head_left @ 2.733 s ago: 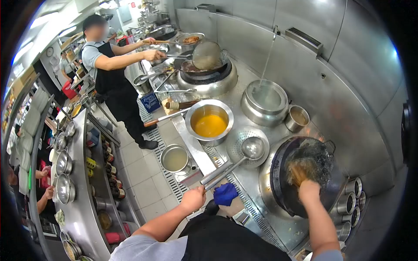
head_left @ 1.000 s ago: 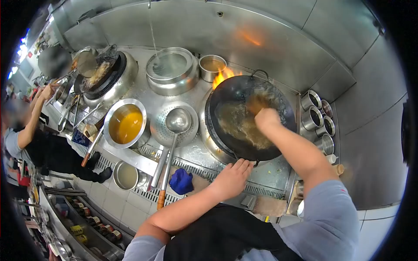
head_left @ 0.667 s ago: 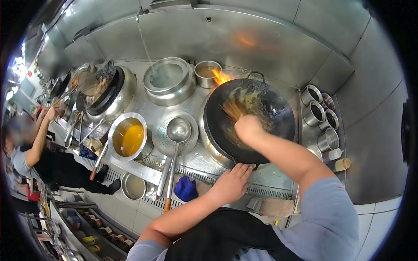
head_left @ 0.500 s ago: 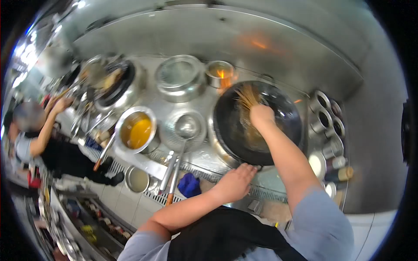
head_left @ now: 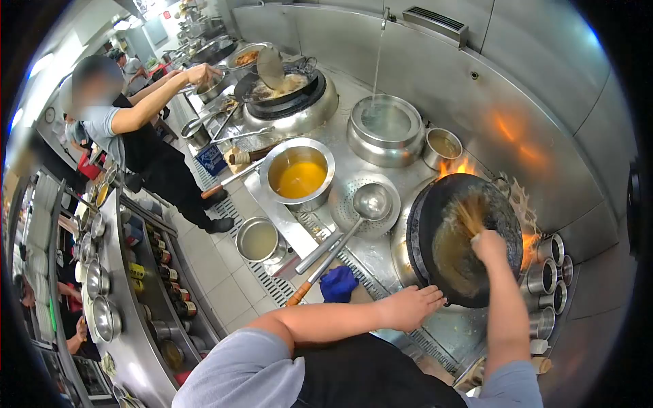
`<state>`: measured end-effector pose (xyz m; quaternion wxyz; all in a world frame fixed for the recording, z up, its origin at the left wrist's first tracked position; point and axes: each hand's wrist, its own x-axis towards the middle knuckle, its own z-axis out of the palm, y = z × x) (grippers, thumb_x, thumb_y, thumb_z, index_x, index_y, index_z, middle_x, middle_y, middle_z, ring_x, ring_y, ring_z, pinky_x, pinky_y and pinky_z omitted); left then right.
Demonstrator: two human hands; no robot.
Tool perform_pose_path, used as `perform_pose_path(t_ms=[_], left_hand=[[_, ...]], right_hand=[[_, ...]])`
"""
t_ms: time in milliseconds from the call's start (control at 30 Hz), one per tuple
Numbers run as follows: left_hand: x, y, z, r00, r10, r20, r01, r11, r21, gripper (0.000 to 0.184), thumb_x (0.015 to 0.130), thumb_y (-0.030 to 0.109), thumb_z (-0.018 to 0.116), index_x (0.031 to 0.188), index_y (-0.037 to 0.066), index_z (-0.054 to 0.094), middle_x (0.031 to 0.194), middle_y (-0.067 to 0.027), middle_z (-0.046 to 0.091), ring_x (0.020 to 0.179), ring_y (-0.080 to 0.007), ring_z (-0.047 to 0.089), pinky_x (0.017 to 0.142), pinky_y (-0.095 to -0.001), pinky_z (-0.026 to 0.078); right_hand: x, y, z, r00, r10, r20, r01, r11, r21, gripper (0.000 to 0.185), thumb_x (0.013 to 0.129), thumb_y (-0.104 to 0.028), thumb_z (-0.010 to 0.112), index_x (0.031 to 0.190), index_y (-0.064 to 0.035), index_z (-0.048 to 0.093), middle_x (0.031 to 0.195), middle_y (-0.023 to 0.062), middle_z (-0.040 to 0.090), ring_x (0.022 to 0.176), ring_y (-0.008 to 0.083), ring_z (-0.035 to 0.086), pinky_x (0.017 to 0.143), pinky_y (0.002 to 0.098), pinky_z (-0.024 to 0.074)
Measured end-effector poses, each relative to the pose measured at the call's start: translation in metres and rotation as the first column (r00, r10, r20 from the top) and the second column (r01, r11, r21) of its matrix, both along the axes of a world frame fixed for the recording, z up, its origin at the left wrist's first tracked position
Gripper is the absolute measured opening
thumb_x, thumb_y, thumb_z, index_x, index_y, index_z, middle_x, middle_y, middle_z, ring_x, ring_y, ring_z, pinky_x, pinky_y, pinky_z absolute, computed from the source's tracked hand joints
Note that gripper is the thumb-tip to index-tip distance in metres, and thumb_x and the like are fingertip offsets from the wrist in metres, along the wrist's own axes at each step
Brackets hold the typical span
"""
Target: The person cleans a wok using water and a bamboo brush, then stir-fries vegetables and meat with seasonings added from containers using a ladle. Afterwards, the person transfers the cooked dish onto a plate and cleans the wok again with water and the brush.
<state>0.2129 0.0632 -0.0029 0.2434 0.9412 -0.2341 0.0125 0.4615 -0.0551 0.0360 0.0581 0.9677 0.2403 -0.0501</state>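
in the head view, the right hand (head_left: 488, 246) is closed around the bound end of a straw-coloured brush (head_left: 471, 212), whose bristles fan out ahead of the fist, blurred, inside a black wok (head_left: 430, 234). the wok lies beneath the right hand, tilted in its burner ring, with cloudy, brownish liquid to the left of the brush. the left hand (head_left: 411, 309) is palm down with its fingers stretched out, the tips at the near edge of the wok; whether they grip anything there i cannot tell. flames (head_left: 457, 168) rise at the wok's far edge, beyond the right hand, and more show just to its right. farther to the right of that hand, metal cups (head_left: 542, 275) stand in a cluster. left of the left hand, just beyond the forearm, lies a crumpled blue cloth (head_left: 338, 284). beyond the left hand, a ladle (head_left: 372, 201) rests with its bowl over a strainer (head_left: 343, 204), both handles pointing back toward the cloth. past those, farther left, sits a pot (head_left: 330, 171) of yellow liquid. well apart from both hands, off to the left, another person (head_left: 153, 146) in a dark apron stands at a second wok.
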Motion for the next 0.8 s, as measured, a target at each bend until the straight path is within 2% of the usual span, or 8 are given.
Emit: perform_pose_path(t_ms=[167, 233, 300, 433, 500, 533, 567, 800], left_hand=[[-0.001, -0.002, -0.004, 0.999, 0.020, 0.031, -0.019, 1.000, -0.018, 0.064, 0.079, 0.018, 0.062, 0.136, -0.002, 0.040, 0.137, -0.0167, 0.044, 0.132, -0.0282, 0.039, 0.098, -0.0373, 0.040], [0.000, -0.008, -0.004, 0.997, 0.023, 0.069, -0.022, 0.999, -0.026, 0.063, 0.079, 0.018, 0.061, 0.134, -0.004, 0.041, 0.136, -0.0176, 0.045, 0.131, -0.0285, 0.040, 0.099, -0.0378, 0.038], [-0.001, -0.014, 0.000, 0.963, 0.084, 0.257, -0.059, 0.993, -0.102, 0.056, 0.079, 0.017, 0.059, 0.129, -0.005, 0.047, 0.132, -0.0183, 0.050, 0.127, -0.0298, 0.043, 0.101, -0.0389, 0.036], [0.010, -0.036, 0.002, 0.988, 0.051, 0.143, -0.059, 0.997, 0.055, 0.046, 0.079, 0.015, 0.053, 0.120, -0.005, 0.054, 0.116, -0.0176, 0.057, 0.113, -0.0312, 0.051, 0.097, -0.0396, 0.038], [0.022, -0.046, -0.006, 0.990, 0.086, 0.115, -0.104, 0.981, 0.164, 0.034, 0.079, 0.014, 0.050, 0.107, -0.004, 0.059, 0.104, -0.0167, 0.060, 0.100, -0.0287, 0.056, 0.090, -0.0390, 0.042], [0.029, -0.049, 0.008, 0.997, 0.079, 0.014, -0.080, 0.961, 0.265, 0.023, 0.081, 0.015, 0.050, 0.093, -0.001, 0.061, 0.099, -0.0161, 0.062, 0.096, -0.0281, 0.058, 0.084, -0.0393, 0.044], [0.036, -0.051, -0.003, 0.992, 0.076, 0.097, -0.102, 0.950, 0.294, 0.018, 0.083, 0.016, 0.049, 0.086, 0.002, 0.060, 0.089, -0.0146, 0.065, 0.085, -0.0285, 0.063, 0.075, -0.0390, 0.046], [0.064, -0.051, -0.017, 0.993, 0.078, -0.090, -0.041, 0.933, 0.357, 0.026, 0.086, 0.030, 0.056, 0.077, 0.008, 0.068, 0.075, -0.0094, 0.066, 0.072, -0.0274, 0.066, 0.067, -0.0392, 0.047]], right_hand=[[-0.111, -0.023, 0.016, 0.904, 0.426, -0.042, -0.418, 0.856, -0.303, 0.024, 0.083, -0.015, 0.052, 0.099, 0.0006, 0.060, 0.080, 0.0169, 0.067, 0.075, 0.0300, 0.068, 0.067, 0.0421, 0.0533], [-0.153, -0.049, 0.046, 0.927, 0.299, -0.226, -0.373, 0.802, -0.467, 0.042, 0.086, -0.013, 0.049, 0.121, 0.0104, 0.052, 0.088, 0.0158, 0.068, 0.078, 0.0265, 0.067, 0.064, 0.0390, 0.0527], [-0.119, -0.095, 0.027, 0.947, 0.296, -0.125, -0.304, 0.696, -0.651, 0.047, 0.086, -0.011, 0.049, 0.127, 0.0117, 0.047, 0.089, 0.0160, 0.068, 0.078, 0.0272, 0.067, 0.064, 0.0366, 0.0524], [0.044, -0.139, 0.019, 0.764, 0.381, 0.521, -0.112, 0.873, -0.474, 0.028, 0.087, -0.010, 0.050, 0.114, -0.0077, 0.059, 0.079, 0.0129, 0.067, 0.074, 0.0286, 0.067, 0.061, 0.0416, 0.0520], [0.048, -0.105, 0.081, 0.954, -0.196, 0.226, 0.168, 0.976, 0.140, 0.020, 0.087, -0.016, 0.051, 0.097, -0.0064, 0.066, 0.077, 0.0159, 0.068, 0.074, 0.0313, 0.068, 0.062, 0.0451, 0.0522], [0.059, -0.107, 0.063, 0.882, -0.335, 0.331, 0.274, 0.936, 0.220, 0.038, 0.087, -0.021, 0.050, 0.123, -0.0133, 0.056, 0.094, 0.0164, 0.067, 0.085, 0.0343, 0.066, 0.070, 0.0465, 0.0522], [0.070, -0.100, 0.044, 0.837, -0.497, 0.230, 0.444, 0.861, 0.248, 0.041, 0.085, -0.026, 0.053, 0.124, -0.0155, 0.056, 0.100, 0.0175, 0.067, 0.092, 0.0353, 0.065, 0.080, 0.0472, 0.0510], [-0.023, -0.138, 0.059, 0.970, -0.217, -0.111, 0.238, 0.944, 0.229, 0.062, 0.081, -0.033, 0.059, 0.140, -0.0194, 0.043, 0.126, 0.0179, 0.057, 0.113, 0.0358, 0.056, 0.094, 0.0444, 0.0455]])
